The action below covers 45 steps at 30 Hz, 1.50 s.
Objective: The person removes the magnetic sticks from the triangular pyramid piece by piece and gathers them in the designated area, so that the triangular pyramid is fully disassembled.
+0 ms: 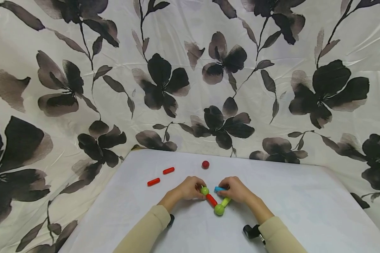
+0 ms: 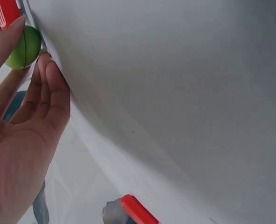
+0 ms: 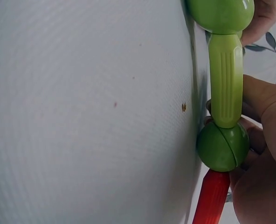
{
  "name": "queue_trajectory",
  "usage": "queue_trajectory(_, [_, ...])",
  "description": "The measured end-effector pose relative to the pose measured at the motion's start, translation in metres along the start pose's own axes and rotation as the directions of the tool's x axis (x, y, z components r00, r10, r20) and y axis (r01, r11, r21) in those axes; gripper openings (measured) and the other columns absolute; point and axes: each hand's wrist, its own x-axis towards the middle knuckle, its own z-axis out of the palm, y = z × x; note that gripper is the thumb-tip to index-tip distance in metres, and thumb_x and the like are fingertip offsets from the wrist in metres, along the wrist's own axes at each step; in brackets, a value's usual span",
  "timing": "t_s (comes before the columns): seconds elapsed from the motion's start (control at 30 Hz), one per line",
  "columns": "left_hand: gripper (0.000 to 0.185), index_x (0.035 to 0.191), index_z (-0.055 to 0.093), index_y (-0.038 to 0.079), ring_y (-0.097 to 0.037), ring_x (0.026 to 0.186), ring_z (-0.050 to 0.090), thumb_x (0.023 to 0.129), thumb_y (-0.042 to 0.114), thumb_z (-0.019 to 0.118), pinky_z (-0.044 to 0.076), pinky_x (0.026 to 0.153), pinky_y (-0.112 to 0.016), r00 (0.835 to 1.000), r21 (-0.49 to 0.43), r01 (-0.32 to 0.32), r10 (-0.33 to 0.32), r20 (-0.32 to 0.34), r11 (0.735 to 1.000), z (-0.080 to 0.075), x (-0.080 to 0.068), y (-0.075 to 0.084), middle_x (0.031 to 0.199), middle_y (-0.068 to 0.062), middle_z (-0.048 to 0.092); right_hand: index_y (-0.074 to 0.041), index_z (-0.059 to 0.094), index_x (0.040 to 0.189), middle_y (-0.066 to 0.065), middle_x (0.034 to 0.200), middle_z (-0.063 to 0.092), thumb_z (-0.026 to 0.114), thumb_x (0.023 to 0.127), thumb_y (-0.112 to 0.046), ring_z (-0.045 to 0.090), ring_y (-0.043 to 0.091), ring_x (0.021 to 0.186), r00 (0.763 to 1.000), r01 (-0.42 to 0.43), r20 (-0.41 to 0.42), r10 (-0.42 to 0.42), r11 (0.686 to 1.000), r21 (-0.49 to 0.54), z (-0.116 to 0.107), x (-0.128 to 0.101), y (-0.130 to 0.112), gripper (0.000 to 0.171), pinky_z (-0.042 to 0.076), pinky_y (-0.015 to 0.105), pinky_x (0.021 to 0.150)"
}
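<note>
— White cloth covers the surface (image 1: 304, 211), and a pale curtain (image 1: 177, 52) printed with dark flowers hangs behind it. What sits in the middle?

— A little chain of toy pieces. Take the big green ball (image 1: 219, 209) as the mark: a red stick (image 1: 211, 200) runs from it up and left to a smaller green ball (image 1: 204, 190), and a light green stick (image 1: 226, 201) runs from it up and right toward a blue piece (image 1: 219, 189).

— Where are the hands?

— The left hand (image 1: 190, 188) is at the smaller green ball, left of the mark. In the left wrist view its fingers (image 2: 49, 88) lie straight and close together, their tips beside that ball (image 2: 24, 46); I cannot tell whether they touch it. The right hand (image 1: 235, 189) is up and right of the mark, its fingers curled over the blue piece and the far end of the light green stick.

— Anything else?

— Two loose red sticks (image 1: 153, 181) (image 1: 168, 170) lie well to the left of the mark, apart from each other. A red ball (image 1: 205, 164) sits alone beyond the hands, farther from the mark.
</note>
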Motion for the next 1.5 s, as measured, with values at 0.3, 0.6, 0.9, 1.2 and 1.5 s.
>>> queue_trajectory(0.3, [0.032,0.114,0.073,0.008,-0.015,0.081,0.055,0.084,0.011,0.085,0.048,0.073,-0.026,1.000,-0.009,0.007,-0.006,0.011,1.000,0.000,-0.001,-0.001,0.089,-0.001,0.062,-0.005,0.076,0.101,-0.002,0.092,0.069,0.080,0.089,-0.016,0.057,0.015,0.084,1.000,-0.015,0.009,0.015,1.000,-0.002,0.000,-0.002,-0.001,0.018,0.050,0.030,0.077])
queue_trajectory(0.6, [0.032,0.115,0.073,0.008,-0.016,0.083,0.057,0.085,0.012,0.085,0.049,0.077,-0.028,1.000,-0.026,0.019,-0.018,0.023,0.999,-0.005,0.000,0.000,0.092,-0.003,0.064,-0.003,0.076,0.103,-0.002,0.091,0.069,0.080,0.089,-0.017,0.058,0.014,0.083,1.000,-0.013,-0.002,0.013,0.999,-0.034,-0.007,-0.003,-0.003,0.020,0.051,0.029,0.076])
queue_trajectory(0.9, [0.033,0.116,0.073,0.007,-0.015,0.083,0.056,0.085,0.011,0.084,0.049,0.076,-0.027,0.999,-0.021,0.022,-0.021,0.030,1.000,-0.007,0.000,0.001,0.091,-0.003,0.064,0.000,0.075,0.108,0.004,0.099,0.070,0.079,0.090,-0.020,0.062,0.020,0.093,1.000,-0.002,-0.024,0.000,0.998,-0.063,-0.017,-0.012,-0.015,0.027,0.053,0.043,0.085])
queue_trajectory(1.2, [0.032,0.114,0.073,0.006,-0.015,0.080,0.056,0.084,0.011,0.085,0.049,0.074,-0.025,0.999,-0.012,-0.008,0.009,0.033,1.000,-0.010,0.001,0.000,0.089,-0.004,0.064,-0.001,0.075,0.105,0.006,0.095,0.070,0.078,0.092,-0.021,0.061,0.023,0.089,0.999,0.038,-0.016,-0.039,0.998,-0.047,-0.013,-0.017,-0.029,0.025,0.054,0.041,0.080])
queue_trajectory(1.5, [0.028,0.108,0.073,0.006,-0.013,0.077,0.057,0.082,0.009,0.085,0.047,0.072,-0.025,0.998,-0.008,-0.052,0.052,0.029,0.999,-0.007,0.002,-0.003,0.087,-0.005,0.066,-0.002,0.077,0.100,-0.002,0.087,0.071,0.079,0.090,-0.022,0.059,0.016,0.084,0.997,0.074,0.010,-0.074,0.992,-0.102,0.006,-0.016,-0.042,0.023,0.051,0.038,0.080])
